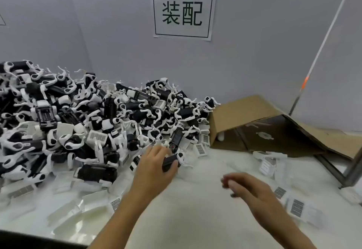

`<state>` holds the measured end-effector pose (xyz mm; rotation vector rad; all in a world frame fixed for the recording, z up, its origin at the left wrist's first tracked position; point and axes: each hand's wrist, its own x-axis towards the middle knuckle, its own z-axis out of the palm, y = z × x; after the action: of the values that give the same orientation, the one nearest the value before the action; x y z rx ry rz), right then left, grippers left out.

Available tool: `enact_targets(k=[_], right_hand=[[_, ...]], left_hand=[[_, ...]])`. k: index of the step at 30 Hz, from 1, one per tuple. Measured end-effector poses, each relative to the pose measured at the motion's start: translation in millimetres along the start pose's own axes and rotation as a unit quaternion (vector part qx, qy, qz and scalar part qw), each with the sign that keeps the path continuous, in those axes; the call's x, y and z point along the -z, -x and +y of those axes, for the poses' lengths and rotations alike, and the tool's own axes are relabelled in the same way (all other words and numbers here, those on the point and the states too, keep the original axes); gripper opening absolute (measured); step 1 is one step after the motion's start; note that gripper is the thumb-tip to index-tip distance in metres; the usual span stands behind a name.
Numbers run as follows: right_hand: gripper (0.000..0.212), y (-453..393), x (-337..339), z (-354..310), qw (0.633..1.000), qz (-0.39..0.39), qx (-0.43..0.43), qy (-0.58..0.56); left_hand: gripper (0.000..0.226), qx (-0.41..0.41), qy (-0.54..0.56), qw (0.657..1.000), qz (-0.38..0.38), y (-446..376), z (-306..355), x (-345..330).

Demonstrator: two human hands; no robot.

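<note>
1. The black-and-white part [172, 162] is held at the near edge of the pile [78, 121], with the fingers of the left hand [154, 168] curled round its black body.
2. It is best lifted straight up, so that neighbouring clips are not snagged.
3. The right hand [248, 192] is blurred, its fingers apparently loosely bent and empty. It could be brought in to steady the white end.

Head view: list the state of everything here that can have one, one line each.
left hand: fingers curled round a black-and-white part.
black-and-white part: gripped, at the edge of the pile.
right hand: blurred; cannot tell whether it holds anything.
pile of parts: heaped loose.
cardboard box: tipped on its side, flaps open.
paper sign: posted flat.
</note>
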<state>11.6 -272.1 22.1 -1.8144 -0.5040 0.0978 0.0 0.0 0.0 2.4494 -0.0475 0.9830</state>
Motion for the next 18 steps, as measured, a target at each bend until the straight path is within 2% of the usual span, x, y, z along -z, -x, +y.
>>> enact_targets(k=[2,4,6,8,9,11,13,15,17,18], right_hand=[[0.016,-34.0,-17.2,8.2,0.998,0.054,-0.02,-0.022],[0.019,-65.6,-35.8,26.1,0.995,0.07,-0.055,-0.033],[0.015,-83.9,-52.3,44.5,0.991,0.07,-0.091,-0.066],[0.008,-94.2,-62.5,63.5,0.987,0.064,-0.108,-0.097],[0.008,-96.1,-67.3,68.8,0.985,0.069,-0.106,-0.113],[0.02,-98.0,-72.2,79.0,0.98,0.095,-0.096,-0.149],[0.041,-97.0,-70.1,84.1,0.976,0.114,-0.063,-0.172],[0.057,-96.5,-66.6,87.9,0.98,0.103,-0.016,-0.167],[0.068,-98.2,-64.9,89.2,0.976,0.102,0.008,-0.192],[0.072,-99.7,-64.3,91.1,0.972,0.113,0.006,-0.206]], left_hand=[[0.038,0.091,-0.078,0.985,-0.123,-24.9,-11.2,-15.0],[0.041,0.147,-0.115,0.948,-0.259,-42.2,-21.3,-32.5],[0.036,0.152,-0.146,0.927,-0.311,-43.2,-27.5,-44.4],[0.032,0.131,-0.152,0.938,-0.283,-42.0,-28.9,-55.7],[0.03,0.117,-0.135,0.954,-0.24,-41.4,-29.0,-62.1],[0.034,0.103,-0.027,0.986,-0.131,-36.8,-24.5,-77.8],[0.05,0.08,0.092,0.991,-0.062,-30.7,-16.2,-93.0],[0.059,0.062,0.199,0.976,-0.063,-31.2,-11.7,-103.9],[0.052,0.094,0.306,0.937,-0.136,-32.6,-5.2,-109.8],[0.045,0.13,0.36,0.905,-0.186,-32.8,-2.2,-112.1]])
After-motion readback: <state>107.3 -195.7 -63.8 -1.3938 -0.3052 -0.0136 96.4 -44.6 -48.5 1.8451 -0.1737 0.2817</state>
